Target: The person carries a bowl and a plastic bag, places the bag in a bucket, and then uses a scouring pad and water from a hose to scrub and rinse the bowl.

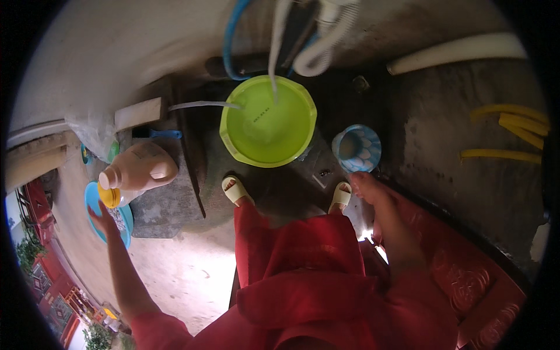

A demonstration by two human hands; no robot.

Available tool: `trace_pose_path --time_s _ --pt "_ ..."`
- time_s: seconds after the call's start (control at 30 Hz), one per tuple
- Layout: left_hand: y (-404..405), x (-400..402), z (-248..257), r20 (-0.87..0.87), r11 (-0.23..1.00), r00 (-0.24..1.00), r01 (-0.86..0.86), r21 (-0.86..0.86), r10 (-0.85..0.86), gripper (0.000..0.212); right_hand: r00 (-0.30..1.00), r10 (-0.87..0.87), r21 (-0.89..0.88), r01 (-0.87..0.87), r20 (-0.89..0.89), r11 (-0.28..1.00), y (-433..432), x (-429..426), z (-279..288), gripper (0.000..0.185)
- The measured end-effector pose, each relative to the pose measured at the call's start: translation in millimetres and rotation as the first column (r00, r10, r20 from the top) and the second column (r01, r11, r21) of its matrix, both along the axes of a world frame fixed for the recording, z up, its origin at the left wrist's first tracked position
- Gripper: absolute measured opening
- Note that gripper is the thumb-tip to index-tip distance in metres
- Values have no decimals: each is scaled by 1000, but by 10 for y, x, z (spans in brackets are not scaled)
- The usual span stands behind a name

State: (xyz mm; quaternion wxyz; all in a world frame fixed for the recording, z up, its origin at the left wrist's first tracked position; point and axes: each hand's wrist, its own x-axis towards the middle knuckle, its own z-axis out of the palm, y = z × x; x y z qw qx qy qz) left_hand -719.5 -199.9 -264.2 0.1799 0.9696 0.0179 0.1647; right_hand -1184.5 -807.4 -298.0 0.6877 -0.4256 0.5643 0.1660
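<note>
My right hand point(366, 187) is closed at the near edge of a blue vessel point(362, 151) with a white petal pattern, its mouth facing up towards me. Any handle there is hidden by the fingers. My left hand point(101, 218) is stretched out with fingers apart, close to a yellow lid point(109, 196); contact cannot be made out. Beside that lid, a large pale pink plastic jug point(142, 166) with a moulded handle stands on a grey slab point(159, 216). Ahead of my feet sits a lime-green basin point(232, 146) of water, with two thin hoses running into it.
A light-blue basin point(127, 229) is partly under my left hand. A blue-handled brush point(164, 134) lies by the slab. White corrugated hose point(321, 57) and a blue hose point(228, 39) hang at the wall. Red carved door panel point(459, 280) stands right; yellow hose point(498, 153) lies far right.
</note>
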Motion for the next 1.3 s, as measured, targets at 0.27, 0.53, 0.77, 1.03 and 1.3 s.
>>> trace_pose_path --time_s 0.27,0.53,0.77,1.03,1.3 --pt "-1247 -2238 314 -225 975 973 4 -221 -55 35 942 -335 -367 322 28 873 -852 -758 -1053 38" --pt "-2943 -3137 654 -468 813 719 232 -534 -513 23 729 -679 -153 683 84 714 -1239 -907 -1400 28" --pt "-3354 -2630 225 -435 706 565 469 -530 -702 16 453 -850 54 874 269 482 -1130 -1029 -1654 25" --pt "-4132 -580 -1619 -392 790 686 544 -284 -613 16 384 -904 80 911 186 404 -1065 -1013 -2588 35" --pt "-4640 606 -3023 -786 513 556 774 371 -270 25 403 -890 -10 912 212 410 -917 -1054 -3028 27"
